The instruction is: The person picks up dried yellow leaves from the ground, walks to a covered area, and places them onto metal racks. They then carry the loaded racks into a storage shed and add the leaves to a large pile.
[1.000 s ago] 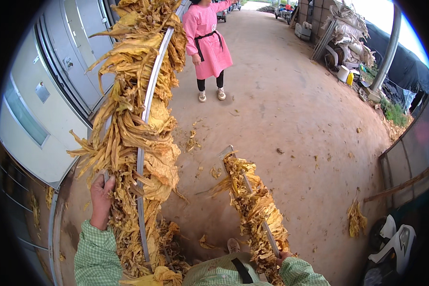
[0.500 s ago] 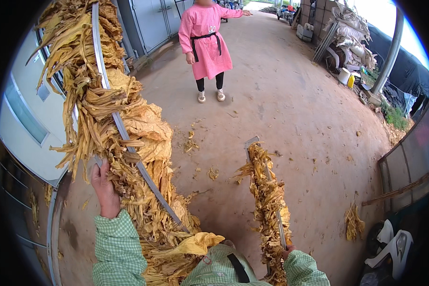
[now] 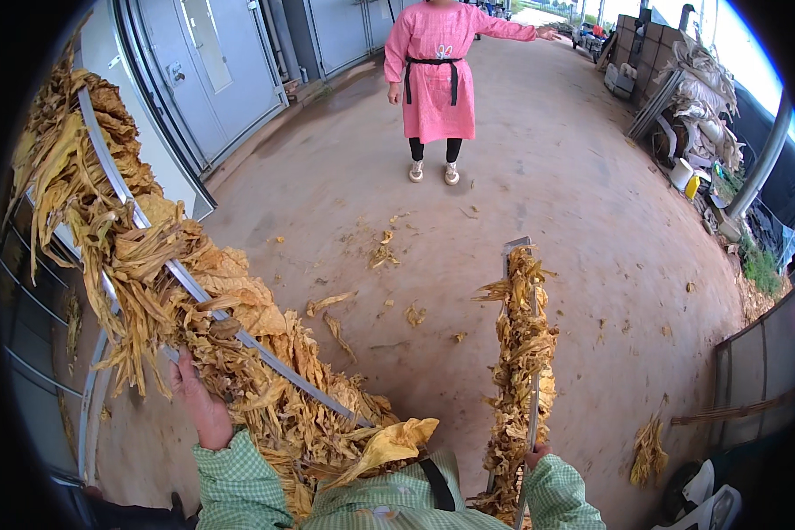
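Note:
My left hand [image 3: 201,408] grips the metal edge of a long clip frame of dried tobacco leaves [image 3: 230,291], which slants from the upper left down to my body. The leaves are yellow-brown, crumpled and packed thick, with a grey metal bar [image 3: 190,281] along them. Some leaves rest against my green checked front, and the fingers are partly hidden behind the frame. My right hand [image 3: 537,456] is closed on the bar of a second, narrower clip frame of dried leaves [image 3: 523,353], pointing forward at my right side.
A person in a pink smock [image 3: 438,79] stands ahead, one arm stretched to the right. Grey metal doors [image 3: 212,79] line the left. Loose leaves [image 3: 382,252] litter the concrete floor [image 3: 592,265]. Sacks [image 3: 707,97] and a post [image 3: 764,159] stand at right; a white plastic seat [image 3: 711,508] lower right.
The left clip frame has swung left and lower in view. More loose leaves show on the floor beside it. A dark-clothed leg now shows at lower left.

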Tool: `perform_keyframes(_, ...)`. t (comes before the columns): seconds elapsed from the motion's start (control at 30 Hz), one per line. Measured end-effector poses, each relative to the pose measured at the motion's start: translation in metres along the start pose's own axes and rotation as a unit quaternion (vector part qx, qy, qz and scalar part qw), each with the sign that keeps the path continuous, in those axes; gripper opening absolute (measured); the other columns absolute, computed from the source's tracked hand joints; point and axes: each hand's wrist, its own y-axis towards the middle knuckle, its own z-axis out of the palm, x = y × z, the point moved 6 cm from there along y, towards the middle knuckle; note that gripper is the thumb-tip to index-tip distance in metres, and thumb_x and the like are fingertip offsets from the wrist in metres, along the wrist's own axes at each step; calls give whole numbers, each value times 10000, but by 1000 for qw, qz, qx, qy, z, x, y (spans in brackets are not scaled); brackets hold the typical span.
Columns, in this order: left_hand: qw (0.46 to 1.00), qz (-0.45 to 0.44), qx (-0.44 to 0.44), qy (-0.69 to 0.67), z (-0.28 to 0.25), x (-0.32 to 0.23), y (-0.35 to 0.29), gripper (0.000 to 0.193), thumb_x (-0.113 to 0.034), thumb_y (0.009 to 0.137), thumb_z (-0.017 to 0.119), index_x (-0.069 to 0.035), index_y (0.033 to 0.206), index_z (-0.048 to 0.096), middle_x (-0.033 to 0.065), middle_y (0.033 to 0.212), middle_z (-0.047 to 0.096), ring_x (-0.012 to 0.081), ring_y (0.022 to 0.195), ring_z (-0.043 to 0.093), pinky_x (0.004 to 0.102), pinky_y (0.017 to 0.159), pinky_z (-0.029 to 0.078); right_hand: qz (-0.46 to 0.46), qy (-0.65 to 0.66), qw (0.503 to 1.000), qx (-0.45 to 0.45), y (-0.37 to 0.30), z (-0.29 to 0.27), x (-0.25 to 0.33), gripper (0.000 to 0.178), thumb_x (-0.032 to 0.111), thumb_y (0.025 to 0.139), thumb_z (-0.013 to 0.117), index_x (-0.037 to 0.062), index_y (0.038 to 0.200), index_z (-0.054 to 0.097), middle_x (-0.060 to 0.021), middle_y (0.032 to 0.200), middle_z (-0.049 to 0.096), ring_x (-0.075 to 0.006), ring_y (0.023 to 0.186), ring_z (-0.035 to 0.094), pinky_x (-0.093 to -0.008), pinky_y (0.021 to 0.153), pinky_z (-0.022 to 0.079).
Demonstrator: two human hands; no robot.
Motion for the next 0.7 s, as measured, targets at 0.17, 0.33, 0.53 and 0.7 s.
perform_keyframes(0.17, 912, 91, 15, 401, -60, -9, -25, 414, 3, 854, 259, -11, 1265, 305, 164, 1213, 304, 250, 1106, 355, 315, 972, 252, -38, 21, 999, -15, 6, -12, 27, 237, 133, 768, 558, 21, 973, 593, -130, 790, 618, -197, 664, 582, -358, 589, 458)
perform_keyframes(0.33, 951, -13, -30, 308, -120, 10, -66, 417, -40, 874, 253, -16, 1290, 252, 155, 1279, 292, 284, 1143, 318, 336, 968, 252, -118, -41, 992, -37, 3, -7, 50, 232, 161, 769, 539, 18, 946, 586, -140, 816, 610, -224, 709, 586, -354, 647, 470)
perform_keyframes(0.53, 941, -118, -113, 298, -188, 34, -123, 433, -152, 906, 297, -37, 1313, 203, 139, 1315, 262, 271, 1132, 336, 338, 906, 318, -168, -86, 982, -9, 11, -7, 86, 287, 195, 784, 516, 75, 1042, 556, -124, 838, 612, -233, 722, 588, -345, 662, 475)
perform_keyframes(0.7, 907, -187, -114, 358, -236, 32, -167, 480, -234, 913, 318, -63, 1328, 148, 138, 1346, 193, 276, 1138, 344, 357, 893, 373, -193, -143, 971, -11, -12, -14, 140, 264, 165, 743, 523, 70, 985, 571, -135, 820, 609, -247, 738, 593, -359, 655, 474)
